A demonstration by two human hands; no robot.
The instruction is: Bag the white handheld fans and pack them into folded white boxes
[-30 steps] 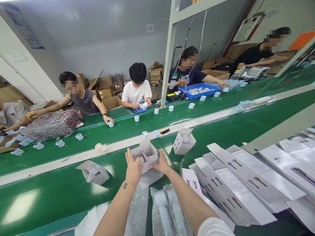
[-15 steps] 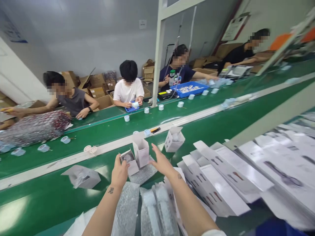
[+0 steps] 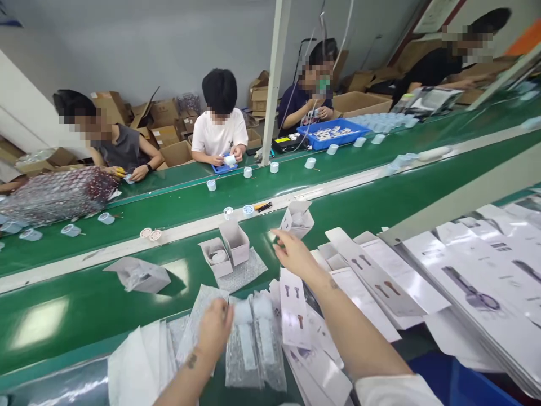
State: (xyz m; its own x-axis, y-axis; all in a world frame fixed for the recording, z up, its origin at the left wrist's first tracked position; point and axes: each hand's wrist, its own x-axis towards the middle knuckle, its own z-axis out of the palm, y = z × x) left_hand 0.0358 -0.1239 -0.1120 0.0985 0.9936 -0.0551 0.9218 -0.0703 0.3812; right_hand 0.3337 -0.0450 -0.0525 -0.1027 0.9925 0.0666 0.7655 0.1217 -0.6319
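Head view: open boxes beyond left hand, leftward of right hand; right loosely spread, left curled (blurred, can't tell if gripping).

4 open wht boxes sitting across mid-frame
2 bubble-wrapped blue pcs are lying lower ctr; 2 own hands are showing nr ctr; 2 pale discs resting L of ctr; 2 blue trays sitting upper ctr; 4 co-workers' heads showing up top.
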